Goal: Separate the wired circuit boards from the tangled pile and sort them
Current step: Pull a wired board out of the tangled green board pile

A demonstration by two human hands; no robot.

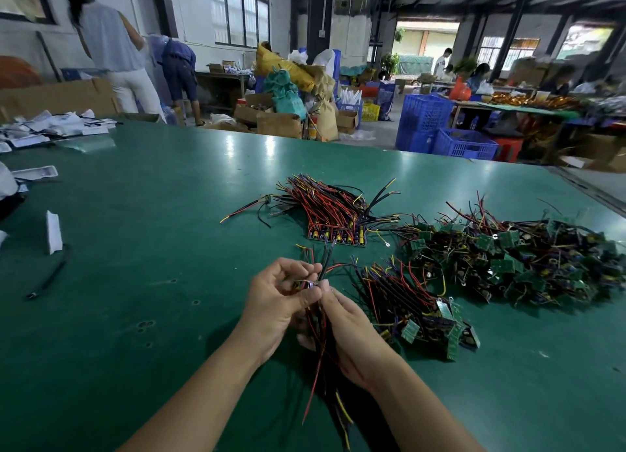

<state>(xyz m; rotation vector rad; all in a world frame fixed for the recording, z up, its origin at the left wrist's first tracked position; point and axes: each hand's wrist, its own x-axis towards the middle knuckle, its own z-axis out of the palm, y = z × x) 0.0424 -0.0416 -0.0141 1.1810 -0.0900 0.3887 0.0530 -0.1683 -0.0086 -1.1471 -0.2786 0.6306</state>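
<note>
My left hand (pixel 276 299) and my right hand (pixel 352 336) meet above the green table (pixel 152 282), both gripping one bundle of red, black and yellow wires (pixel 320 360) that hangs down between them; its board is hidden by my fingers. A tangled pile of green circuit boards with wires (pixel 515 258) lies at the right. A tidy stack of boards with wires laid side by side (pixel 333 211) sits beyond my hands. A second sorted heap (pixel 416 312) lies just right of my right hand.
A white plastic piece (pixel 53 231) and a black cable (pixel 47 279) lie at the left. White packets (pixel 50 130) cover the far left of the table. Blue crates (pixel 440 130), cardboard boxes and several people stand beyond the table's far edge.
</note>
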